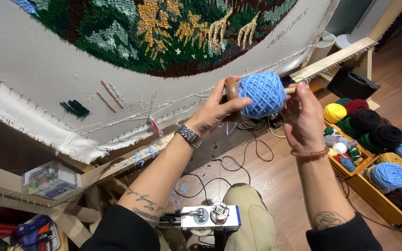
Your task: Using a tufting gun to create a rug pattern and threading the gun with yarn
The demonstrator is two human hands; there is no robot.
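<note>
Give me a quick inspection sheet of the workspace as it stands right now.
Surface: wooden floor, scattered with blue yarn scraps.
Job's things: blue yarn ball on a wooden holder, held up in front of the tufted rug canvas.
Clutter: clear box of pins; wooden tray of yarn balls; tufting machine on the lap.
Grippers: left hand grips the holder; right hand fingers pinch the far end.
Cables: black cable loops across the floor.
Surroundings: wooden frame; black bag.

A yarn ball (262, 94) sits between both hands, below the stretched cloth (38, 83); a yarn crate (373, 186) stands on the floor at right.
</note>
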